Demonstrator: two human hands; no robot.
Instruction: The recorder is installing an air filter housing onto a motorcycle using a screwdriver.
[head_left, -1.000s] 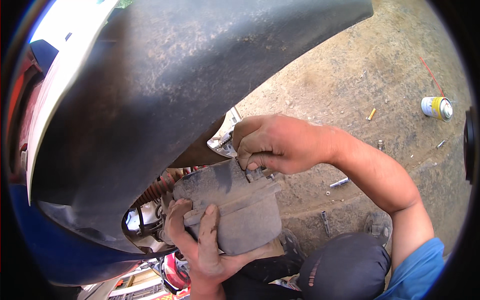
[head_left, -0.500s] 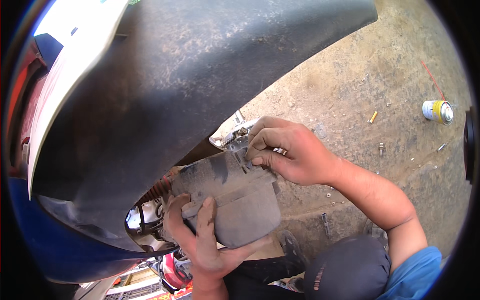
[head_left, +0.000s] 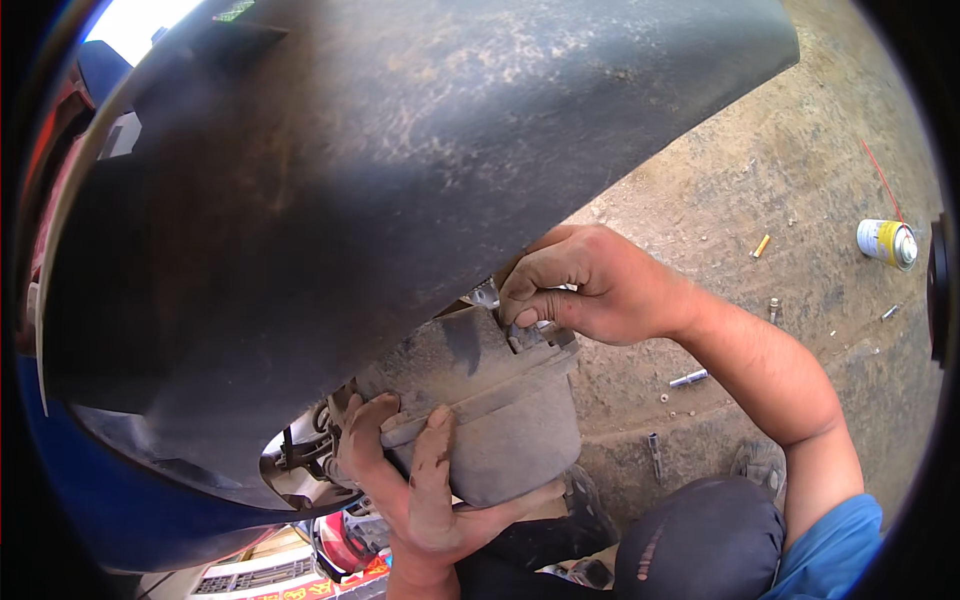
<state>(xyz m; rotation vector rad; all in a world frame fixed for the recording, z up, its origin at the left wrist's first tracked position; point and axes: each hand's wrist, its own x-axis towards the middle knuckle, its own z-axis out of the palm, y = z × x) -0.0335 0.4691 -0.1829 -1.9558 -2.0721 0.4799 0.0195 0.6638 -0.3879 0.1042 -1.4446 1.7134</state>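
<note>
A dusty grey plastic housing point(head_left: 520, 430) with a raised ridge lies under a large dark, scuffed curved panel point(head_left: 330, 200). My left hand point(head_left: 430, 515) grips it from below, two fingers over its face and the thumb along its lower edge. At its upper right corner, my right hand point(head_left: 600, 285) has thumb and forefinger pinched together. Whatever sits between those fingertips is too hidden to name. Some shiny metal point(head_left: 485, 294) shows just left of the pinch. The panel's edge partly overlaps that corner and the right fingers.
Blue bodywork point(head_left: 120, 500) curves along the left. On the dirt floor are a yellow-and-white can point(head_left: 880, 242) with a red straw, a small yellow stick point(head_left: 762, 246), a bolt point(head_left: 774, 308) and metal sockets point(head_left: 655, 455). A dark rounded cloth shape point(head_left: 695, 540) fills the lower right.
The view has shifted, and the dark panel now covers more around the housing's upper corner. My right hand stays pinched at that corner, slightly turned; my left keeps its grip.
</note>
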